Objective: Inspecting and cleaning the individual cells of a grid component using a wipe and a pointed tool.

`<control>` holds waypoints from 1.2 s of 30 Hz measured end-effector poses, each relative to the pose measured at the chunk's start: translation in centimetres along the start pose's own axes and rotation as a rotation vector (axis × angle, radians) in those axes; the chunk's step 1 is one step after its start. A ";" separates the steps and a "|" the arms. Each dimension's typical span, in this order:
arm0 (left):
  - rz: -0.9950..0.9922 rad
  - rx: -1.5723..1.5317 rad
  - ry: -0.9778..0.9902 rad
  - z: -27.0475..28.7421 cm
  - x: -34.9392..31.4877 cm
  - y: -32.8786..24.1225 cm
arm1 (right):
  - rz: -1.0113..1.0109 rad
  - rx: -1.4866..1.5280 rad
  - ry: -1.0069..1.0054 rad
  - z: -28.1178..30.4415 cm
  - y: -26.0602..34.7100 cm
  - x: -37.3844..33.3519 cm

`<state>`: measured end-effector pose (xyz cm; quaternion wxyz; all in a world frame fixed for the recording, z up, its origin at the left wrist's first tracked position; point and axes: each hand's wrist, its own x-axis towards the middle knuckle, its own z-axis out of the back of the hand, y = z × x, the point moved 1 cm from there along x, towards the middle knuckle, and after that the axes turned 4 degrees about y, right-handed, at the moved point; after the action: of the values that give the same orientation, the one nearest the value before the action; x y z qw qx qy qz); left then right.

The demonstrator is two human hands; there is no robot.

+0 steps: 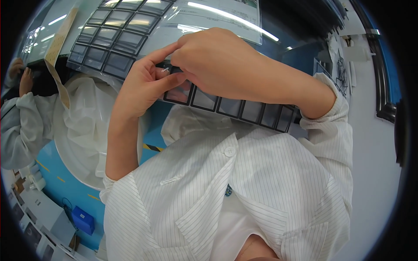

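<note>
- Black frames point(228, 106) with see-through panes form a row right under the fingers, its left end just below the left thumb point(174, 80) and the rest running out to the right beneath the right wrist.
- The left hand point(146, 85) is half open: index finger and thumb spread apart, both tips up against the right hand, other fingers bent behind. Whether it grips anything I cannot tell.
- The right hand point(217, 56) is curled and turned down over the row's left end. Its fingertips are mostly hidden, so I cannot tell what it holds.
- Beyond the left hand, up and to the left, lies a grid point(111, 37) of similar frames.
- Past the right hand, a printed sheet point(213, 21) lies flat under streaks of reflected light.
- Below and left of the left hand stands a round white bin point(76, 169) with a pale liner point(87, 117).
- Farther left are a co-worker's hand point(26, 82) and sleeve point(30, 119).
- Lower left, a blue box point(82, 220) sits near the blue floor point(56, 156).
</note>
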<state>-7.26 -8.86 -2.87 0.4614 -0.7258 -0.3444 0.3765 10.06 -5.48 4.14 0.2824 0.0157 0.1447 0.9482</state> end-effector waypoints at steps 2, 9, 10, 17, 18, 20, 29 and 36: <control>-0.011 0.001 -0.007 -0.1 0.0 -0.1 | -0.046 0.005 0.113 0.8 0.4 0.0; 0.024 0.051 0.017 0.3 0.1 -0.3 | -0.072 -0.042 0.128 0.4 -1.0 -2.6; 0.045 0.049 0.024 0.2 0.1 -0.5 | -0.068 -0.017 0.066 0.5 -1.1 -3.2; 0.074 0.052 0.001 -0.4 -0.3 -1.0 | -0.074 0.094 -0.024 0.6 -1.5 -6.7; 0.077 0.064 -0.003 -0.3 -0.3 -0.9 | -0.079 0.091 -0.022 0.6 -1.5 -7.1; 0.077 0.071 0.000 -0.3 -0.3 -0.9 | -0.055 0.105 -0.058 0.8 -1.6 -8.0; 0.082 0.065 -0.006 -0.2 -0.2 -0.9 | -0.168 0.125 -0.013 1.8 -2.0 -13.5; 0.077 0.120 -0.030 -0.6 0.1 -1.0 | -0.237 0.095 0.058 2.7 -2.5 -17.6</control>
<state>-6.90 -8.71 -1.81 0.4842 -0.7036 -0.3000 0.4249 26.45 -12.28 6.97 0.3872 -0.0157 0.1983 0.9003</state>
